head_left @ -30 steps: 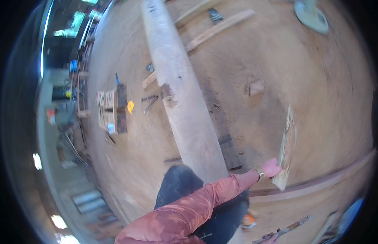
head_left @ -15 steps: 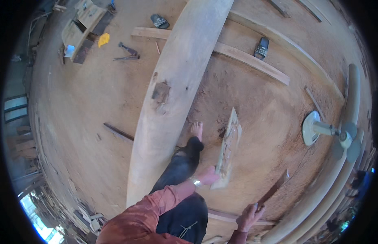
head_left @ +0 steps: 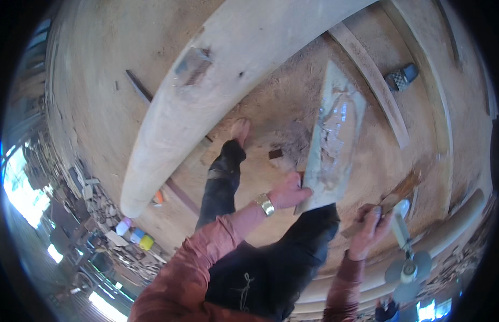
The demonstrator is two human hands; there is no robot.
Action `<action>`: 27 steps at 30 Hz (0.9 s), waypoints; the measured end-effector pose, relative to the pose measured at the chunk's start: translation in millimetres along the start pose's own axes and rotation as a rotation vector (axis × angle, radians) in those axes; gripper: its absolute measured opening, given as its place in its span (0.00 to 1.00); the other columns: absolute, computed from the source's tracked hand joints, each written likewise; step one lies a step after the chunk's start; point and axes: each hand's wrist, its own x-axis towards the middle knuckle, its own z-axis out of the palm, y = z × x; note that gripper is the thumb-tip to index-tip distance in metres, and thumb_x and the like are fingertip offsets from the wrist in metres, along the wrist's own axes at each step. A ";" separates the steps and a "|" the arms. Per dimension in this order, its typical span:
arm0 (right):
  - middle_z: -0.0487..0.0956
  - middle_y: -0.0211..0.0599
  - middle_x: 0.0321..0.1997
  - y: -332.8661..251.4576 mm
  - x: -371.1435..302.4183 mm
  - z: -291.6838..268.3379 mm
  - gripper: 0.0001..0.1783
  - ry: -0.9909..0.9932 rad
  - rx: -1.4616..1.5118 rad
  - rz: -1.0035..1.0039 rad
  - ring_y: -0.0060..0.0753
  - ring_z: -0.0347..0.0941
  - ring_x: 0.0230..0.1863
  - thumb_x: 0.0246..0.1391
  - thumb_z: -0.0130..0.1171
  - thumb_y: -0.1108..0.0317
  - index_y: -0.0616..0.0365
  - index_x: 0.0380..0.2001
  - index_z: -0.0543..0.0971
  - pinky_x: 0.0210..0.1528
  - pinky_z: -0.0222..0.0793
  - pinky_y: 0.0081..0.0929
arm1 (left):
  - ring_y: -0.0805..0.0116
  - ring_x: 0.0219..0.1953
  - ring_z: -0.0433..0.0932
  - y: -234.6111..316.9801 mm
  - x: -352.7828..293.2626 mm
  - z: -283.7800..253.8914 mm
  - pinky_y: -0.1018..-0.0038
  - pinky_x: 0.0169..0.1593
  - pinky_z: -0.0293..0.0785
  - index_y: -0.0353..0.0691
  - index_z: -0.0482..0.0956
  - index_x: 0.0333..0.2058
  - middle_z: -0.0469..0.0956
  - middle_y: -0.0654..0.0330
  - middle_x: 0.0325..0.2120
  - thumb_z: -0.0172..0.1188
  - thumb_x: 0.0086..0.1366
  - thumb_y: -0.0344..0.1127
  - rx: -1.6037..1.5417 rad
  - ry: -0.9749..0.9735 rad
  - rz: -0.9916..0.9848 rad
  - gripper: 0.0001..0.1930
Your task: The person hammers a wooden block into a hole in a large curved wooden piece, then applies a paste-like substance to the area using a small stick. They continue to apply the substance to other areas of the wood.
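My left hand (head_left: 288, 191), with a metal watch at its wrist, grips the near end of a pale flat board (head_left: 319, 180). Glossy brownish paste (head_left: 335, 129) is smeared along the board's upper face. In my right hand (head_left: 369, 231) is a long, flat, brown tool (head_left: 404, 187), its fingers closed round it. Its exact kind is unclear. Left of the board lies a big pale carved timber (head_left: 201, 91), wide and tapering toward me. A rough dark patch (head_left: 194, 66) marks its surface. My bare foot (head_left: 240, 130) stands beside it.
A white fan (head_left: 408, 271) stands at lower right, by long rounded timbers (head_left: 448, 236). Wooden beams (head_left: 367, 75) and a sandal (head_left: 401, 78) lie at far right. Wood scraps (head_left: 104, 201) and a yellow container (head_left: 146, 242) sit at lower left.
My view has turned, so the big timber appears more slanted. The board in my left hand shows larger and higher. My right hand, still holding the brown tool, has come up and rightward in view.
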 end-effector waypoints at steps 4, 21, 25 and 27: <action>0.77 0.35 0.32 56.0 120.6 -21.8 0.27 -0.130 -0.172 -0.232 0.19 0.65 0.27 0.73 0.47 0.59 0.65 0.67 0.68 0.27 0.60 0.18 | 0.74 0.44 0.80 -8.9 118.6 42.7 0.69 0.52 0.77 0.29 0.79 0.53 0.85 0.60 0.43 0.64 0.63 0.32 -0.374 -0.102 0.239 0.21; 0.79 0.40 0.44 169.1 330.9 136.3 0.17 -0.494 -0.421 -1.051 0.31 0.76 0.41 0.64 0.59 0.68 0.66 0.51 0.73 0.47 0.75 0.31 | 0.43 0.39 0.83 -77.8 258.7 -143.2 0.51 0.45 0.77 0.38 0.78 0.52 0.84 0.43 0.36 0.56 0.65 0.40 0.910 -0.068 0.229 0.20; 0.77 0.37 0.38 140.7 294.7 160.5 0.14 -0.650 -0.324 -0.638 0.23 0.75 0.38 0.65 0.57 0.73 0.65 0.51 0.73 0.41 0.73 0.22 | 0.42 0.45 0.83 -84.6 160.6 -187.0 0.50 0.52 0.77 0.39 0.78 0.57 0.83 0.41 0.41 0.55 0.65 0.40 1.000 0.099 0.145 0.23; 0.77 0.38 0.37 123.1 277.1 165.6 0.15 -0.672 -0.400 -0.724 0.25 0.74 0.36 0.68 0.56 0.68 0.66 0.53 0.74 0.39 0.72 0.25 | 0.42 0.46 0.82 -91.6 125.3 -192.9 0.50 0.52 0.77 0.39 0.77 0.57 0.83 0.41 0.41 0.55 0.66 0.41 0.984 0.218 0.191 0.23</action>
